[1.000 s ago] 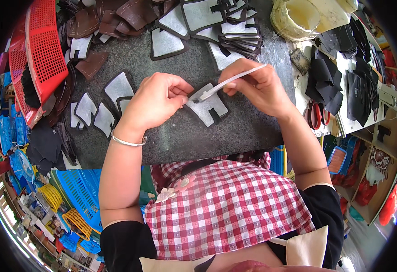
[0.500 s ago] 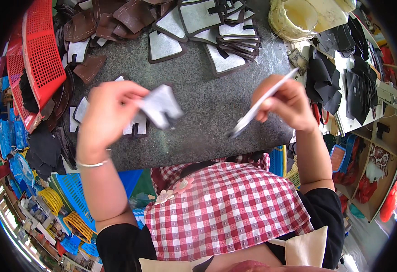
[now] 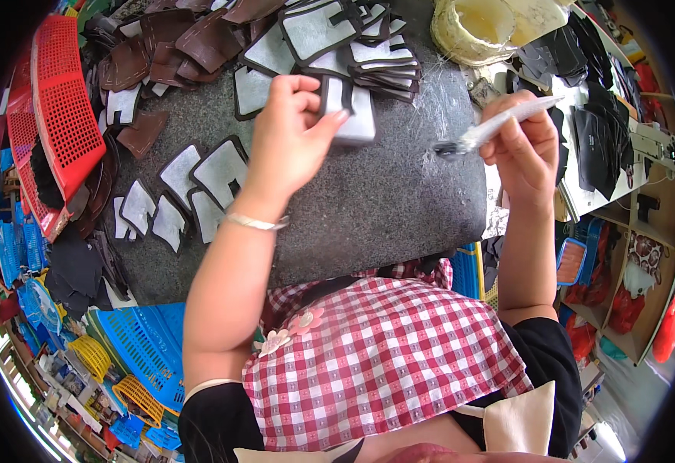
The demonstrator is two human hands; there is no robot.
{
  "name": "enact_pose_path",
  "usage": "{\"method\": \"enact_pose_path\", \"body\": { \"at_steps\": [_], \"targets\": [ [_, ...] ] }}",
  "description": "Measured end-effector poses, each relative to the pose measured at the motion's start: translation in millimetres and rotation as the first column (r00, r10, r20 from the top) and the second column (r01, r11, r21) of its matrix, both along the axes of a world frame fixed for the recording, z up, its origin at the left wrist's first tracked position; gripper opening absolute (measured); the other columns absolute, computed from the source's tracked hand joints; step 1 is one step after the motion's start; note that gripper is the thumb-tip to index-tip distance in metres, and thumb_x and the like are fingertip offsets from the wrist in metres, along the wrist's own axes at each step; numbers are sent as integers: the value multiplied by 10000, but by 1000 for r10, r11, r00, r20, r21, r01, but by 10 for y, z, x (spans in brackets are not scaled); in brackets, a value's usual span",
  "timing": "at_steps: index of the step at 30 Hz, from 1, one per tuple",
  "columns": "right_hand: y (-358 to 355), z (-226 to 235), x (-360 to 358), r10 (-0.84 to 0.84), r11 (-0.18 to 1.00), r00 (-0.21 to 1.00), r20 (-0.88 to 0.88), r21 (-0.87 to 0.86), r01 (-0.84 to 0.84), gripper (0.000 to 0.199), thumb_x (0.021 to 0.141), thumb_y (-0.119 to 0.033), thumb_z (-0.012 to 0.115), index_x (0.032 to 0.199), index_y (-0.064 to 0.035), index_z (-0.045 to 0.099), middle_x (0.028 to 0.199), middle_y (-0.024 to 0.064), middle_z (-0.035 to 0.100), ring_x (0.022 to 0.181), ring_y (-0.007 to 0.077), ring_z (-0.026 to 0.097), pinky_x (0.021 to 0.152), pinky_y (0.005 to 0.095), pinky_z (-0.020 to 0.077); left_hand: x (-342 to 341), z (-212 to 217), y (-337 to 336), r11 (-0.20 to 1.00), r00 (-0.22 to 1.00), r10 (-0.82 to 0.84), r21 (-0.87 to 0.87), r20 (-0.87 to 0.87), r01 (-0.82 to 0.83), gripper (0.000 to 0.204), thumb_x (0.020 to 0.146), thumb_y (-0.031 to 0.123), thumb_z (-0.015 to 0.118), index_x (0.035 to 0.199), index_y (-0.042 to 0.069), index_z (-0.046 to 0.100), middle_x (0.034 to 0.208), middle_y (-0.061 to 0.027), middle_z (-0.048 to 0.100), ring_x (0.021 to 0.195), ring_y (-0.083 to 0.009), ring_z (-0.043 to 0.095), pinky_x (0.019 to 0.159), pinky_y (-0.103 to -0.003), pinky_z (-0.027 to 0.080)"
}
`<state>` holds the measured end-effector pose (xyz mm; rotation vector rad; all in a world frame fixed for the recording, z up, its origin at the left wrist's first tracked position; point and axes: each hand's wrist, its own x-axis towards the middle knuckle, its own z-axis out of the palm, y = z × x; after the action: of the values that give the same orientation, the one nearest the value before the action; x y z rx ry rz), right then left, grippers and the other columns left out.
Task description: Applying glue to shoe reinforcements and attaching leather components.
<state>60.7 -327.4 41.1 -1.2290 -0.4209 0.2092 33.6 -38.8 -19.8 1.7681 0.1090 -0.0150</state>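
One big dark table top point(image 3: 384, 201) sits under our hands, and its top end is so crowded that things could get knocked. At its left, a tall red basket point(image 3: 67, 116) leans near a heap of brown stitched pieces point(image 3: 202, 46); a bump could make the heap slide. A crusty cream pot point(image 3: 467, 51) stands at the upper right, where a quick arm swing could tip it. Between heap and pot, a stack of pale pieces with dark edges point(image 3: 384, 55) is fanned unevenly, so one push could make it slip. Just below that stack, our left hand point(image 3: 295, 135) has bent fingers, with its thumb over a notched pale piece point(image 3: 361, 116). The piece is blurry, so we cannot tell whether we pinch it or only touch it; a loose hold could let it land crooked. Well to the right, our right hand point(image 3: 524, 150) pinches a white-handled brush point(image 3: 503, 123) between thumb and fingers. Smallest of all, the dark bristles point(image 3: 447, 149) point left, toward the pieces. We cannot tell if they are wet; if so, they could drip, or smear a pale face should we swing too low.
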Motion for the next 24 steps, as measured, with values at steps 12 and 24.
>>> {"method": "enact_pose_path", "body": {
  "at_steps": [12,24],
  "targets": [
    [102,-17,-35,88,996,994,-60,33,-87,183,992,-98,641,1086,56,612,886,139,686,705,152,673,586,251,535,-298,399,103,567,766,-612,784,197,251,478,805,78,749,1261,5,621,991,-148,664,981,-338,624,929,-422,491],
    [660,-246,-177,71,966,997,-20,-247,-74,127,983,-35,644,1078,48,626,908,99,694,801,141,697,692,265,577,-559,354,316,726,978,-209,670,-1,156,376,783,4,781,1103,-9,583,1038,-139,586,737,-255,678,711,-379,545]
  ]
}}
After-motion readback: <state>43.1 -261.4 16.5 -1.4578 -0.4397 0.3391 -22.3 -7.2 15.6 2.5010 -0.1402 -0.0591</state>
